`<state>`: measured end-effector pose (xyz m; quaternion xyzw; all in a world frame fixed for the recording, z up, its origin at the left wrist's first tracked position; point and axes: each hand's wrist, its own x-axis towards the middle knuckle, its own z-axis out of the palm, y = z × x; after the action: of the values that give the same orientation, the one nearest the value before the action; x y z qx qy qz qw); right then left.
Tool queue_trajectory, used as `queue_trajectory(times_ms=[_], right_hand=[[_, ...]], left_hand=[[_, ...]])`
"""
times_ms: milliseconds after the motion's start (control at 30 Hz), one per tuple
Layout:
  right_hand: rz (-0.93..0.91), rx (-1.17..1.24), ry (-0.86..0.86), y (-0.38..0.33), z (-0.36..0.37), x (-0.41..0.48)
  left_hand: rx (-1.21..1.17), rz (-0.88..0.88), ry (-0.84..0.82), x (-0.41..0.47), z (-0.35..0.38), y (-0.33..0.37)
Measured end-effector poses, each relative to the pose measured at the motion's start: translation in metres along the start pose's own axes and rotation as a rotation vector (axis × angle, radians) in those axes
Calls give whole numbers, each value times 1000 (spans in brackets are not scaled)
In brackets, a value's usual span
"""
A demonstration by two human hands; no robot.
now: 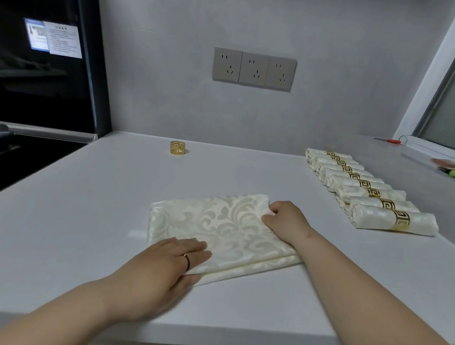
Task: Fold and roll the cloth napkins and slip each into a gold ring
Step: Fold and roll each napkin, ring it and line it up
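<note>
Napkin (225, 231) folded — left hand (160, 270) flat, right hand (285, 219) pinching edge.

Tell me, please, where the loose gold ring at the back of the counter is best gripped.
Probably from above: the gold ring stands on its rim, opening upward, alone on the counter, so pinch its wall, thumb outside, finger inside.
</note>
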<state>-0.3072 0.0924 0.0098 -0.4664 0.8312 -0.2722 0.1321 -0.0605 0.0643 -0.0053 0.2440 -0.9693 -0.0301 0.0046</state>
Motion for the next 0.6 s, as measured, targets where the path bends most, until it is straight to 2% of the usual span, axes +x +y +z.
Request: queue_trajectory(times_ms=[67,133,200,233,333,433,600], right_hand=[[44,-172,-15,-4,-6,-4],[109,-425,34,-14,-12,-10],[19,-511,177,-30,-6,-19],[-82,-481,194,-39,2,-25],[-353,-343,-8,-62,37,-53],[-307,-281,-224,-55,55,-63],[-205,-438,-285,-20,34,-58]], left_hand=[[-84,-3,44,1,8,-1],[-56,28,33,0,10,0],[-67,22,2,0,11,0],[-61,29,0,0,11,1],[-69,39,6,2,15,-1],[-58,58,13,2,18,-2],[-52,63,62,2,17,0]])
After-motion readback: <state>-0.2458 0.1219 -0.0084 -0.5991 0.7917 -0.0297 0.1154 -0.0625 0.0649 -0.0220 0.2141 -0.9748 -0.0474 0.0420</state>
